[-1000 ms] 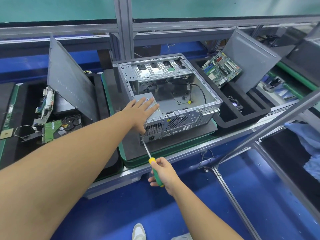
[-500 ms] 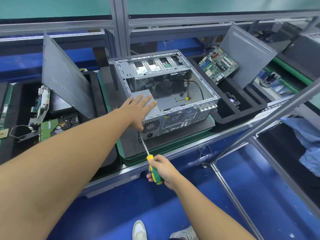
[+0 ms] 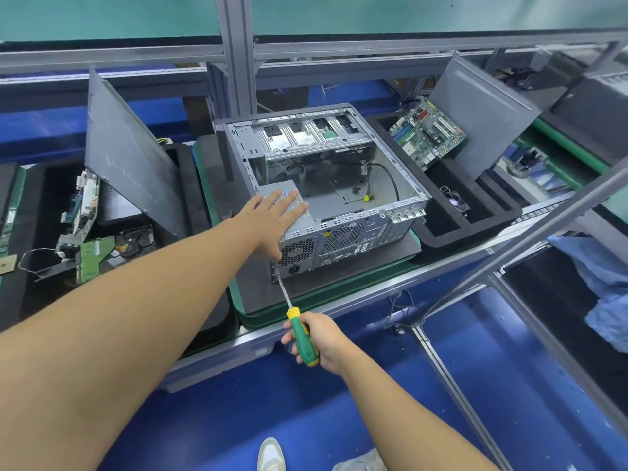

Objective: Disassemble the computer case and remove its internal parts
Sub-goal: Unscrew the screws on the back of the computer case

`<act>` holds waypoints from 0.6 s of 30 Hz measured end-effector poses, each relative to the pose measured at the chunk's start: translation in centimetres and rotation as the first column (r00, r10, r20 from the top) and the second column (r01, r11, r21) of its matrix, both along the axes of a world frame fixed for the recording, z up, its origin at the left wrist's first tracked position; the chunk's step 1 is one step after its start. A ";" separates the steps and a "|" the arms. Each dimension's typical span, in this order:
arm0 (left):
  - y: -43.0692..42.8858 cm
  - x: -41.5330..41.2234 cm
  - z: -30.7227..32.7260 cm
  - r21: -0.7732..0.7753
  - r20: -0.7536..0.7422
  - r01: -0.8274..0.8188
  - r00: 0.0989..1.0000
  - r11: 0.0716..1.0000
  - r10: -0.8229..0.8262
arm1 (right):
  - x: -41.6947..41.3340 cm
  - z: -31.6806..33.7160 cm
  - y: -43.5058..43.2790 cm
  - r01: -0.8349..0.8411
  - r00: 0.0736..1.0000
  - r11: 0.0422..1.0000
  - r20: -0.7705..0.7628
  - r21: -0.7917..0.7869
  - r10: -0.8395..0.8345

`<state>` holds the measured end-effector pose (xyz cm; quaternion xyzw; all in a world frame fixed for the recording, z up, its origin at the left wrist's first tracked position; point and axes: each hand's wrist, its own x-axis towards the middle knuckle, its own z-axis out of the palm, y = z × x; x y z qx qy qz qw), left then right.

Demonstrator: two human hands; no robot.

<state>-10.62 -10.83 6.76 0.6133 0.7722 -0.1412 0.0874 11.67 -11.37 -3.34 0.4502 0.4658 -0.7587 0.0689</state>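
I am pressing my left hand (image 3: 272,219) flat on top of the power supply (image 3: 278,186), fingers straight and a little spread, thumb hanging down over the rear face near the mesh grille (image 3: 299,251). My right hand (image 3: 323,341) is gripping the green-and-yellow screwdriver (image 3: 300,331) with the fingers wrapped round its handle, and I am holding its shaft slanted up and away from me so that the tip is meeting the lower left corner of the rear panel, just beside the power socket (image 3: 294,269). The computer case (image 3: 404,171) is lying on its side, open face up, on a dark mat (image 3: 373,263) inside a green tray (image 3: 326,302) straight in front of me – the power supply is sitting in its near left corner and a black cable (image 3: 390,178) is looping across the bare floor. To the right, a motherboard (image 3: 426,132) is leaning in a black foam tray (image 3: 475,229) against a grey side panel (image 3: 486,113). To the left, another panel (image 3: 129,158) is standing tilted over a tray holding a green circuit board (image 3: 93,258) and other removed parts.
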 end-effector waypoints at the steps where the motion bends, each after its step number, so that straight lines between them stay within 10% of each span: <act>1: 0.0 0.0 0.0 0.002 0.001 0.001 1.000 1.000 -0.001 | 0.0 -0.1 0.0 -0.007 1.000 1.000 0.001 0.018 0.007; 18: 0.0 0.0 -0.1 0.004 -0.007 0.002 1.000 1.000 -0.002 | 0.9 -1.4 0.0 0.056 0.998 0.985 -0.023 0.161 -0.053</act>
